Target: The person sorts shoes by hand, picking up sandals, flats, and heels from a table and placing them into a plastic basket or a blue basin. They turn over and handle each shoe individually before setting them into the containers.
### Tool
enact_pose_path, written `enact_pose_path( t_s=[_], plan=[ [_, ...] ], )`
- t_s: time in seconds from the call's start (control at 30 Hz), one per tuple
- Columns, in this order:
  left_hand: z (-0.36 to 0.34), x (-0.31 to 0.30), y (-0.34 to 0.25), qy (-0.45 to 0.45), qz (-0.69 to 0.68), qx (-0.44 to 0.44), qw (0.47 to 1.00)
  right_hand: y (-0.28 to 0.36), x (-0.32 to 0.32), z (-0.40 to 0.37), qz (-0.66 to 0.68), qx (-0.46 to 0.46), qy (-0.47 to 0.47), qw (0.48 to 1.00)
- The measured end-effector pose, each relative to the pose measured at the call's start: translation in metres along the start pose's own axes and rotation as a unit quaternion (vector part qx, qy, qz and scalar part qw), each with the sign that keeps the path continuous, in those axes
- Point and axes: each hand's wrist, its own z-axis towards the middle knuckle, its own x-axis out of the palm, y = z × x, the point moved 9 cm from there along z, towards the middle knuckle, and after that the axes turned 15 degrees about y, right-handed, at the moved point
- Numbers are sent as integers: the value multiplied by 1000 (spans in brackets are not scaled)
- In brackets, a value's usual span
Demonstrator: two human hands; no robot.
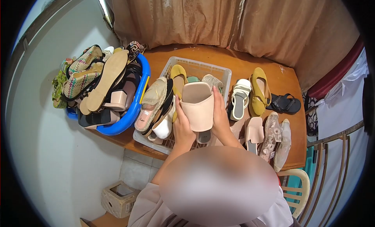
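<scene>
Between my two hands is a beige slide sandal (198, 117), held up with its wide upper band facing me. My left hand (183, 123) is closed around its left side and my right hand (221, 119) around its right side. Beneath it stands a white plastic crate (227, 72) holding several shoes. Among these are a mustard flat shoe (179, 72), a beige mule (155, 92) and a white shoe (163, 128) by my left hand. To the right of my right hand lies a white strappy sandal (240, 98).
A blue basket (145, 72) heaped with shoes stands left on the wooden table (287, 76). Mustard flats (258, 92), a black sandal (286, 104), a beige slide pair (254, 131) and lace shoes (282, 145) lie right. A plastic chair (300, 184) and a cardboard box (119, 199) are below.
</scene>
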Motion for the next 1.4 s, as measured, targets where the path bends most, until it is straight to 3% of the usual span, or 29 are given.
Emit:
enact_pose_path(
  t_s=[0.07,0.17,0.27,0.43,0.53,0.63,0.73,0.83,0.97,1.1,1.13,1.27,1.3,1.4],
  plan=[
    [-1,7,4,21,69,-2,997,2,4,-2,-13,4,6,1000],
    [-3,9,1,32,41,-53,997,9,10,-2,-35,11,29,999],
    [-5,11,0,-19,80,3,997,11,20,-2,-47,20,45,998],
    [-1,18,0,5,84,14,996,-20,49,-6,-54,20,118,991],
    [3,3,2,11,79,16,997,-17,38,-6,0,-26,71,997],
    [1,3,15,10,69,3,998,-7,15,0,53,-6,32,998],
    [0,15,20,-23,35,10,999,0,38,3,17,-2,65,998],
    [5,27,33,43,127,6,991,-19,53,-1,-74,59,121,988],
    [-2,18,40,106,165,17,980,-28,48,-10,-214,81,116,967],
    [-21,-6,29,159,209,10,965,-53,34,-15,-233,116,26,965],
    [-25,-19,18,105,246,24,963,-54,31,-11,-246,130,27,960],
    [-48,-64,45,56,225,-149,961,-71,37,-1,-238,163,39,957],
    [-57,-78,52,33,255,-194,947,-76,40,1,-223,171,48,958],
    [-84,-91,85,89,352,-320,875,-67,38,0,-245,165,36,955]
  ],
)
